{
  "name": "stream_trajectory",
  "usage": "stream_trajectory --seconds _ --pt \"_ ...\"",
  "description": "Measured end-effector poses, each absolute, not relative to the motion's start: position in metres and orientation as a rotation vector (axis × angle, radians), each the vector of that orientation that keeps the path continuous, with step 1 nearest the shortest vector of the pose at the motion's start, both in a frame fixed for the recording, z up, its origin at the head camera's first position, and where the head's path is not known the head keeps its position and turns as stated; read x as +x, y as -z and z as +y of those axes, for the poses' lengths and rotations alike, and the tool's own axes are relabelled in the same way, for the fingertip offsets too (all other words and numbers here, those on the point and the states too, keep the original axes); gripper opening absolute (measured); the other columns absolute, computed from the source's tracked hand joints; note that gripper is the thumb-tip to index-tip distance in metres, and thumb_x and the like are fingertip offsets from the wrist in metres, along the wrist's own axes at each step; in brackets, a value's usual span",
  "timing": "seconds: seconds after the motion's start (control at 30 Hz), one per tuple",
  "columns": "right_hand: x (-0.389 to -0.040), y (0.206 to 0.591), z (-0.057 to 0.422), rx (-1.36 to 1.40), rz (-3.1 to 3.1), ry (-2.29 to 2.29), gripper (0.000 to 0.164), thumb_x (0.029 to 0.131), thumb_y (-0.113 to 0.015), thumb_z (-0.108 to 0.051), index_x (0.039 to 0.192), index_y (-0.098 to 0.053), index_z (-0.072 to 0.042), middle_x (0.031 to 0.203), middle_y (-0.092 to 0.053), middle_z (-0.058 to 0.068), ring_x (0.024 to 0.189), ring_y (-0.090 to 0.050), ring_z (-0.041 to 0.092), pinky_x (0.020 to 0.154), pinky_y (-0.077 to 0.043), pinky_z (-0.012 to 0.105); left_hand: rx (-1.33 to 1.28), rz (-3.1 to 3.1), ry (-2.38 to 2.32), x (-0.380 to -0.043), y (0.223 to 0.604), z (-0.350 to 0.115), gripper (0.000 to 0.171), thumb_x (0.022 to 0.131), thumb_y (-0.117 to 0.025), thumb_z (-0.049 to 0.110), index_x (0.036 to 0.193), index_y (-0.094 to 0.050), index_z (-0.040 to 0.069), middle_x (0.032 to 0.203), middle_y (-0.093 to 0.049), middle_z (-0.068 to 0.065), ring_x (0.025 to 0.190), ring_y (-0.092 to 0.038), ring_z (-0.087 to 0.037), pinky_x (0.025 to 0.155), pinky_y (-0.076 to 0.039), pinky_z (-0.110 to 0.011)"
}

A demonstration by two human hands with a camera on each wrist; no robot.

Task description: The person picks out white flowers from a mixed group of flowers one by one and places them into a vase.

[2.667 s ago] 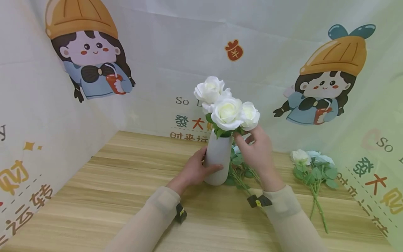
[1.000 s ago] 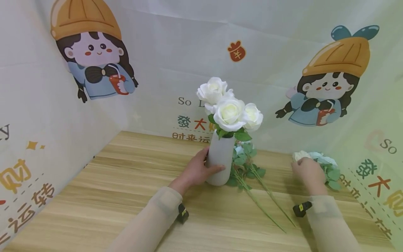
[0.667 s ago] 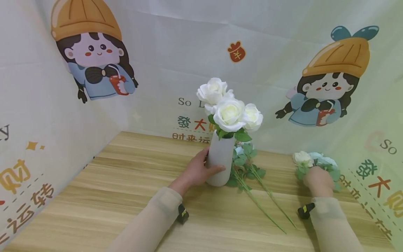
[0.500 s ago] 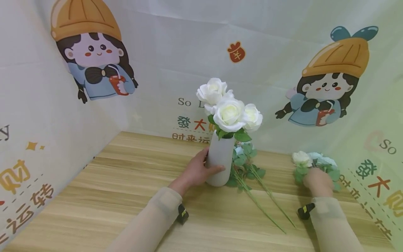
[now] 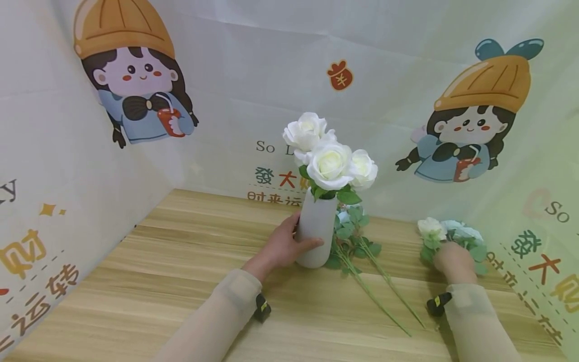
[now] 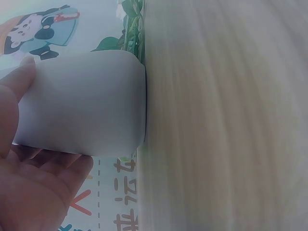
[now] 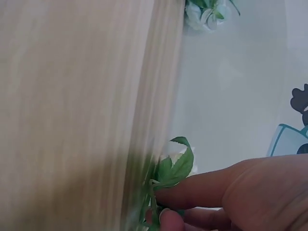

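Observation:
My left hand [image 5: 282, 242] grips the pale grey vase [image 5: 315, 229] low on its body, thumb across the front; in the left wrist view the vase [image 6: 91, 103] stands upright on the table. Three white roses [image 5: 329, 163] with green leaves rise out of its mouth. At the right, my right hand [image 5: 454, 261] is among loose flowers, a white rose [image 5: 431, 230] and pale blue ones [image 5: 463, 231]. In the right wrist view its thumb and fingers pinch a thin green stem [image 7: 153, 197] just below a leaf. The stems under this hand are hidden in the head view.
Right beside the vase lie pale blue flowers [image 5: 345, 216] with green leaves, their two long stems [image 5: 382, 296] pointing toward the front right. A printed cloth [image 5: 253, 60] encloses the wooden table [image 5: 158, 281] at the back and sides.
My right hand has left the roses in the vase and moved right to the loose flowers, where the white rose has just shifted slightly left. The left hand keeps its grip on the vase.

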State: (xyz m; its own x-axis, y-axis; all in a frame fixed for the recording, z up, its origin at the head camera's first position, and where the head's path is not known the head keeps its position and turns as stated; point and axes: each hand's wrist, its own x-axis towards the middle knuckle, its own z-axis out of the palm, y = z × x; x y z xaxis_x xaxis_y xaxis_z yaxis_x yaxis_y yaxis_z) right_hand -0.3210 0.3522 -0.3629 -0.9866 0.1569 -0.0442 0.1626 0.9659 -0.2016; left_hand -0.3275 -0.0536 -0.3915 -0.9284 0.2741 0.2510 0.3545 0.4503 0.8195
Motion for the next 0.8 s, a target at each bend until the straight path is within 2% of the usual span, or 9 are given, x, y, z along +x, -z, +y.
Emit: stream_trajectory --seconds 0.17,0.3,0.53,0.8 --pt "-0.32 0.359 0.35 0.213 3.103 0.372 0.031 0.094 -0.048 -0.009 0.088 -0.062 0.018 0.094 -0.059 0.038 0.077 -0.058 0.041 0.064 -0.054 0.053 -0.579 -2.602 1.506 -0.328 0.392 -0.054 0.082 0.085 -0.075 0.053 0.148 -0.036 0.018 0.144 -0.043 -0.007 0.127 -0.042 -0.022 0.102 -0.044 -0.049" --pt "-0.319 0.358 0.349 0.212 3.112 0.42 0.028 0.089 -0.048 -0.009 0.081 -0.063 0.013 0.087 -0.061 0.032 0.071 -0.056 0.036 0.059 -0.053 0.048 -0.576 -2.602 1.508 -0.328 0.392 -0.054 0.082 0.085 -0.075 0.052 0.148 -0.036 0.018 0.144 -0.043 -0.006 0.127 -0.042 -0.022 0.102 -0.043 -0.049" --pt "-0.319 0.356 0.345 0.23 3.135 0.522 0.025 0.087 -0.048 -0.012 0.07 -0.058 0.003 0.072 -0.057 0.02 0.062 -0.053 0.031 0.05 -0.048 0.039 -0.587 -2.583 1.517 -0.329 0.393 -0.053 0.083 0.084 -0.076 0.052 0.149 -0.036 0.018 0.144 -0.043 -0.006 0.126 -0.043 -0.022 0.102 -0.044 -0.049" --pt "-0.319 0.35 0.336 0.221 3.15 0.56 0.027 0.088 -0.052 -0.019 0.071 -0.058 0.002 0.07 -0.058 0.018 0.06 -0.054 0.031 0.047 -0.048 0.037 -0.603 -2.586 1.517 -0.329 0.393 -0.054 0.083 0.084 -0.075 0.054 0.149 -0.036 0.018 0.144 -0.043 -0.006 0.127 -0.042 -0.022 0.102 -0.043 -0.049"
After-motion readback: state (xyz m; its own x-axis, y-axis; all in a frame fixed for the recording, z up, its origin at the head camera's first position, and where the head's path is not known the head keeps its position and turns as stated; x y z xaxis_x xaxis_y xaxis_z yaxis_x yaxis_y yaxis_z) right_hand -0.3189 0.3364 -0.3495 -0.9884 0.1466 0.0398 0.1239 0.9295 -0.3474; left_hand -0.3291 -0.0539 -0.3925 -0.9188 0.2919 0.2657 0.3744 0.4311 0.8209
